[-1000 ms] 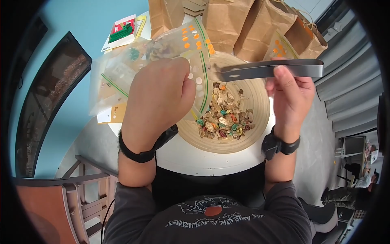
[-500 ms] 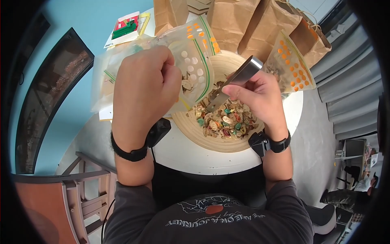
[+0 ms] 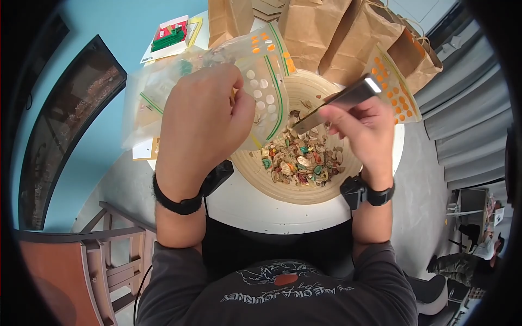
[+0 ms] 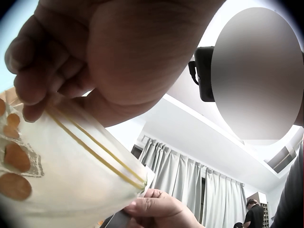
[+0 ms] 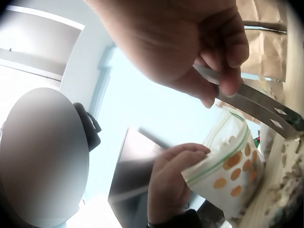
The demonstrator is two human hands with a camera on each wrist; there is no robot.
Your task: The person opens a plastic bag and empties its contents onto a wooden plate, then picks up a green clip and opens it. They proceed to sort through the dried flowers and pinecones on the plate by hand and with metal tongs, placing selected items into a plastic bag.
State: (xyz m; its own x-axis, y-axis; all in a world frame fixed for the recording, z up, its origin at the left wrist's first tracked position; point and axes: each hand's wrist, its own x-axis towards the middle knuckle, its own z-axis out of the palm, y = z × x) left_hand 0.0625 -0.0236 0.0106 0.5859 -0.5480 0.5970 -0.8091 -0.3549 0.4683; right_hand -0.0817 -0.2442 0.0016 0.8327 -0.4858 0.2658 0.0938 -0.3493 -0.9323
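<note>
My left hand pinches the edge of a clear zip bag with round dots on it. In the right wrist view the bag's mouth gapes beside the tongs. My right hand grips metal tongs between thumb and fingers, their arms slanting down to the left. Below lies a round wooden bowl with a heap of dried potpourri in tan, green, red and orange. The tongs' tips are over the far part of this heap, close to the bag; what they hold, if anything, I cannot tell.
Brown paper bags stand behind the bowl. An orange-dotted zip bag is at the right, and more clear bags lie left of my left hand. A box with green pieces sits at the back left of the white table.
The tongs went from level by the bag's mouth down into the potpourri, then rose slightly. The right hand swung left and down, then slightly back right. The left hand still grips the bag.
</note>
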